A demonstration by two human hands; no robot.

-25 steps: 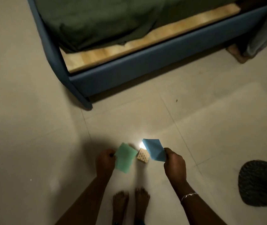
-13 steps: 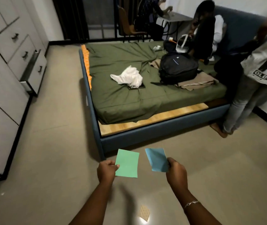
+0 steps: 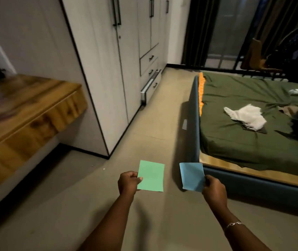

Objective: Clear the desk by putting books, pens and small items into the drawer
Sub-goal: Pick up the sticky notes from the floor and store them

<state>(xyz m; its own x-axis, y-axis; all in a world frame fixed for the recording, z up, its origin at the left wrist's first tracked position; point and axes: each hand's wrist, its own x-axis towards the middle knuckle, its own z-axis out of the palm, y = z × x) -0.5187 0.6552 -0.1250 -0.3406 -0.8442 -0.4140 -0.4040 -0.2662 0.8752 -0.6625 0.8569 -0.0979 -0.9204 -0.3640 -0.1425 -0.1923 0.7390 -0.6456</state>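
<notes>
Out in front of me, above the floor point(image 3: 155, 127), my left hand point(image 3: 128, 182) pinches a green paper point(image 3: 150, 176) by its left edge, and my right hand point(image 3: 214, 190) pinches a blue paper point(image 3: 191, 176) by its right edge; the two sheets are apart. To my left stands the wooden desk point(image 3: 25, 113), with the wardrobe point(image 3: 108, 69) beyond, one low drawer point(image 3: 150, 86) pulled out. On my right is the bed point(image 3: 253, 134).

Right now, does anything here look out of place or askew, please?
The lowest wardrobe drawer stands pulled out; those above sit flush. A white cloth lies crumpled on the bed. The blue paper in the right hand looks creased.
</notes>
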